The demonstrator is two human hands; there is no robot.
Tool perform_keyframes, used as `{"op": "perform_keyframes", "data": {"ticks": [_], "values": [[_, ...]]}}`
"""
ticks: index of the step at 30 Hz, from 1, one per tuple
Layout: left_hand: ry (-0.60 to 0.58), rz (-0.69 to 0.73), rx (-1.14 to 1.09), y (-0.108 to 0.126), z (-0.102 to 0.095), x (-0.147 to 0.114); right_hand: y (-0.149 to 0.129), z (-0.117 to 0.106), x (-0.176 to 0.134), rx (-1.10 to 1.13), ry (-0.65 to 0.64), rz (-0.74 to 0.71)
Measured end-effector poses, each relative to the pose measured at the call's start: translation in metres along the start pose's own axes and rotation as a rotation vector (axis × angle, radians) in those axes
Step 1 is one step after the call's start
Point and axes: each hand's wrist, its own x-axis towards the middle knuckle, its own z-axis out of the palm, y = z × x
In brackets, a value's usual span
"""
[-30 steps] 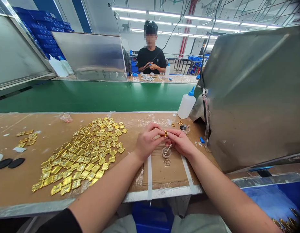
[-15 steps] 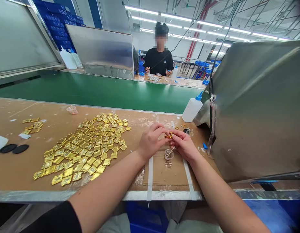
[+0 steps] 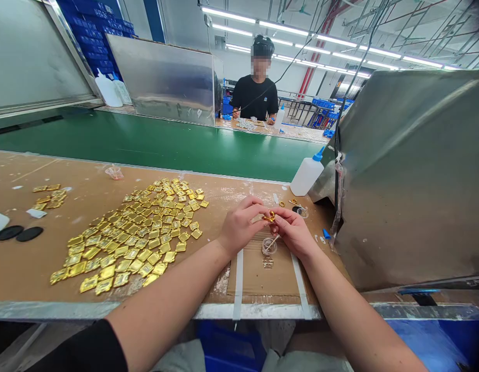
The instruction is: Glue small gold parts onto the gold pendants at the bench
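My left hand (image 3: 242, 223) and my right hand (image 3: 291, 230) meet above a taped piece of cardboard (image 3: 258, 281). Between their fingertips is a small shiny gold piece (image 3: 271, 218); both hands are closed on it, and its exact shape is partly covered by the fingers. Just below stands a small clear cup (image 3: 268, 249) with a thin stick leaning in it. Left of my left forearm, many flat gold rectangular pieces (image 3: 142, 232) lie spread over the brown table. A couple of gold rings (image 3: 282, 203) rest beyond my right hand.
A white bottle with a blue cap (image 3: 307, 173) stands at the back right, beside a large metal panel (image 3: 413, 181). Behind the table runs a green belt (image 3: 165, 144). Two black discs (image 3: 30, 234) lie at left. Across the belt sits a person (image 3: 255, 98).
The view has shifted very slightly. Both hands stay together on the gold piece, which looks a little turned between the fingertips.
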Motion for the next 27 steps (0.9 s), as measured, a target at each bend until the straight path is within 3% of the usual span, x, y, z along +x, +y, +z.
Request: {"op": "perform_keyframes", "data": {"ticks": [3, 6, 9, 12, 16, 21, 27], "values": [[-0.014, -0.202, -0.270, 0.000, 0.000, 0.006, -0.002, 0.000, 0.001, 0.033, 0.013, -0.005], [-0.129, -0.355, -0.693, 0.001, -0.002, 0.010, -0.005, 0.000, 0.002, 0.058, 0.053, -0.040], [-0.235, -0.420, -1.003, 0.003, -0.005, 0.009, -0.007, -0.001, 0.003, 0.073, 0.097, -0.078], [-0.332, -0.435, -1.167, 0.004, -0.007, 0.005, -0.006, -0.003, 0.003, 0.072, 0.109, -0.090], [-0.431, -0.428, -1.242, 0.003, -0.009, 0.001, -0.005, -0.004, 0.004, 0.077, 0.113, -0.108], [-0.570, -0.418, -1.177, 0.000, -0.014, -0.002, -0.006, -0.005, 0.004, 0.097, 0.121, -0.164], [-0.500, -0.445, -1.029, 0.005, -0.015, 0.000, -0.016, 0.004, -0.011, -0.059, 0.039, -0.356]]}}
